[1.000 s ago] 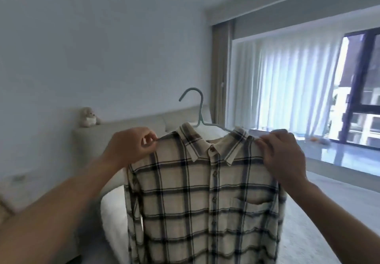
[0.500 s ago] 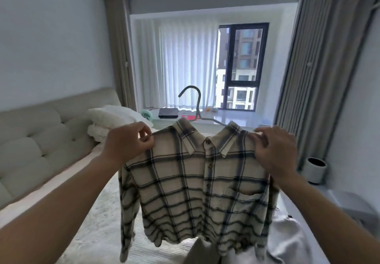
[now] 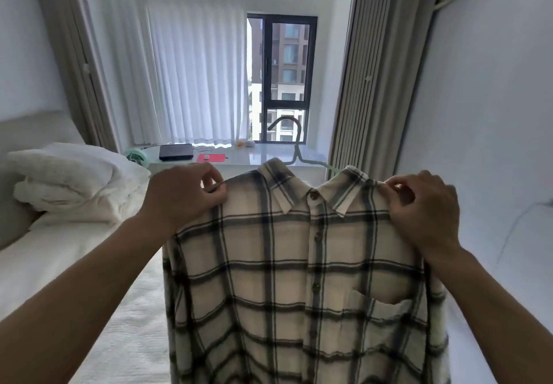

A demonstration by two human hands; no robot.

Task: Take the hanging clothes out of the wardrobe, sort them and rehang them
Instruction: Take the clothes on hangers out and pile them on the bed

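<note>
One plaid shirt hangs on one green hanger at 6 o'clock, held up over the bed. Two hands pinch its shoulders: left hand at 9 o'clock, right hand at 3. One pillow lies at 10.

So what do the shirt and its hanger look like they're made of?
The shirt looks like soft woven cloth, maybe cotton flannel: matte, slightly fuzzy plaid, draping in loose folds, with brown buttons. The hanger looks like smooth pale-green plastic or coated wire; its thin, evenly curved hook leaves that open. Both hands, left and right, pinch the shoulders.
</note>
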